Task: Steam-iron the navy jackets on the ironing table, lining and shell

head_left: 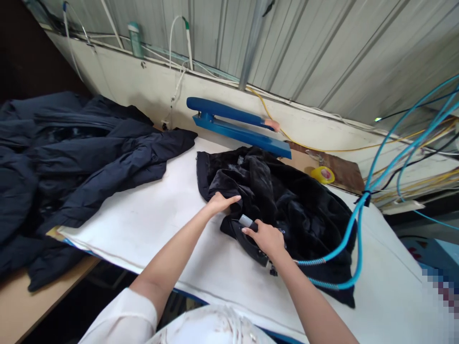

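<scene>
A black plush-lined jacket (265, 177) lies bunched on the white-covered ironing table (143, 220), its lining facing up. My right hand (268, 237) is wrapped round the handle of a black steam iron (251, 243), which rests on the jacket's near edge. Light-blue hoses (347, 239) run from the back of the iron off to the right. My left hand (219, 203) is at the jacket's left side, closed on its fabric with the thumb stretched toward the iron. The fingers of that hand are partly hidden.
More dark padded jackets (89, 153) are heaped at the left. Behind the work stands a blue sleeve board (233, 122). A yellow tape roll (322, 175) lies on a brown board (346, 169) at the back right. A bottle (135, 40) stands on the wall ledge.
</scene>
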Motion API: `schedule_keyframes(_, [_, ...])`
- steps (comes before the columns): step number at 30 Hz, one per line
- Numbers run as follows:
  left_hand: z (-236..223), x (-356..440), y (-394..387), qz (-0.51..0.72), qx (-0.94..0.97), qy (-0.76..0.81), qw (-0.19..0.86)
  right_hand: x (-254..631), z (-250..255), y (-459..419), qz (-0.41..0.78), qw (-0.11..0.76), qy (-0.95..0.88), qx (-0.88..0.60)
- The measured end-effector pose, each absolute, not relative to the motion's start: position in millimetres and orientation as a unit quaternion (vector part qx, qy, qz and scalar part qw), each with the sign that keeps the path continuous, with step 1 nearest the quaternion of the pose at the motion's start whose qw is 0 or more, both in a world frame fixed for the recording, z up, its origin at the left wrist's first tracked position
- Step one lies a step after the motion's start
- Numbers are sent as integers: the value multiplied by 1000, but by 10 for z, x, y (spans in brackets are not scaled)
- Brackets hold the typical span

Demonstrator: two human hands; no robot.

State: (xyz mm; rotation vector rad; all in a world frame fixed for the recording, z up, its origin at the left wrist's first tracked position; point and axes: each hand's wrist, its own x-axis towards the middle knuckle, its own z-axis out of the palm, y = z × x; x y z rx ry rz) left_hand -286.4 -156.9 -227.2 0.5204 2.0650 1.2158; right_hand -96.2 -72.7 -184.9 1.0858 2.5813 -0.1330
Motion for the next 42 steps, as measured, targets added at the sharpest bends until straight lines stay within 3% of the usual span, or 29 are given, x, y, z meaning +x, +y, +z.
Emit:
schedule_keyframes(5, [-2451, -3090, -1217, 570, 154, 774, 229, -1086, -1871, -814, -43, 165, 916, 363])
schedule_keyframes(11, [-2312, -3652, -1433, 607, 223, 655, 391, -1275, -1887, -865, -57, 168, 907, 381])
schedule_keyframes(13, [-2241, -3694, -1551, 606, 199, 658, 400, -1396, -1894, -851, -63, 163, 900, 398])
schedule_keyframes(18, [-2100, -3523, -1901, 725, 128, 664, 133, -1759, -1891, -822, -71, 142, 908, 388])
schedule_keyframes(20, [-2047, -3428, -2051, 758, 120, 637, 71, -1864, -1876, -840, -74, 145, 917, 363])
schedule_keyframes(29, [-1874, -3204, -2393, 765, 141, 628, 23, -1696, -1790, -1044, -61, 170, 924, 337])
schedule_keyframes(33, [-2120, -3128, -2415, 675, 148, 712, 125, -1246, -1765, -990, -54, 199, 922, 328])
schedule_keyframes(39, [-2543, -2830, -2158, 319, 220, 885, 256, -624, -1787, -815, -47, 217, 906, 361])
schedule_keyframes(42, [-2555, -2664, -1935, 241, 231, 900, 279, -502, -1804, -775, -38, 222, 895, 384])
